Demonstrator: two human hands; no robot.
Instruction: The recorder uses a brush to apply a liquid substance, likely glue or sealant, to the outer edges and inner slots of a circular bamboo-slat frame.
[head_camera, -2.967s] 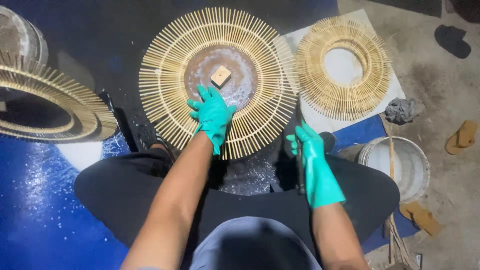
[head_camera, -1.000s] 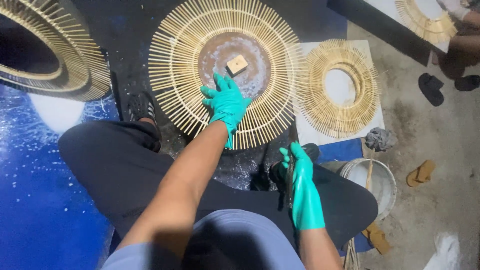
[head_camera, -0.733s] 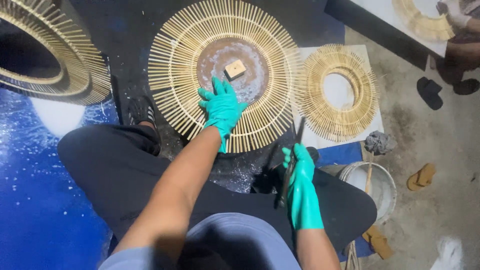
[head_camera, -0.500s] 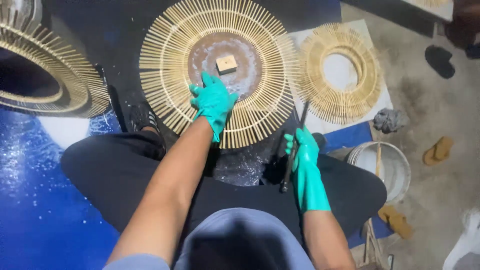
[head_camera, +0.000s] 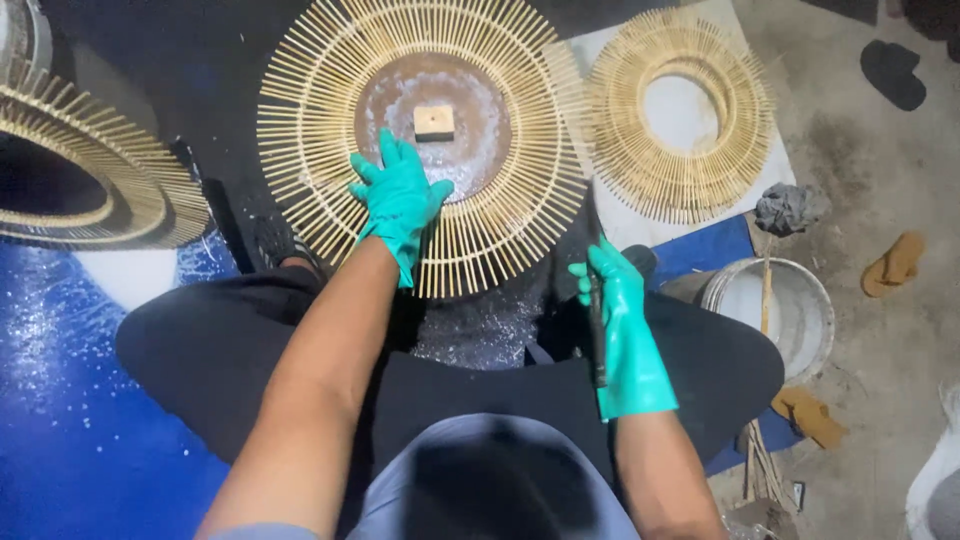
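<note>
Sunburst disc of pale bamboo sticks (head_camera: 420, 130) lies flat on the dark floor, dead ahead of the knees. Left hand (head_camera: 398, 198), in a teal glove, presses spread and flat on its near ring, holding nothing. Right hand (head_camera: 615, 300) sits nearer the body, off to the right, closed around a thin dark stick tool (head_camera: 597, 335) whose long axis runs toward the disc.

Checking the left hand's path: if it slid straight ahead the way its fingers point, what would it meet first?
Probably the small wooden block at the centre of the round stick frame; the left hand points toward it, though height is unclear.
</note>
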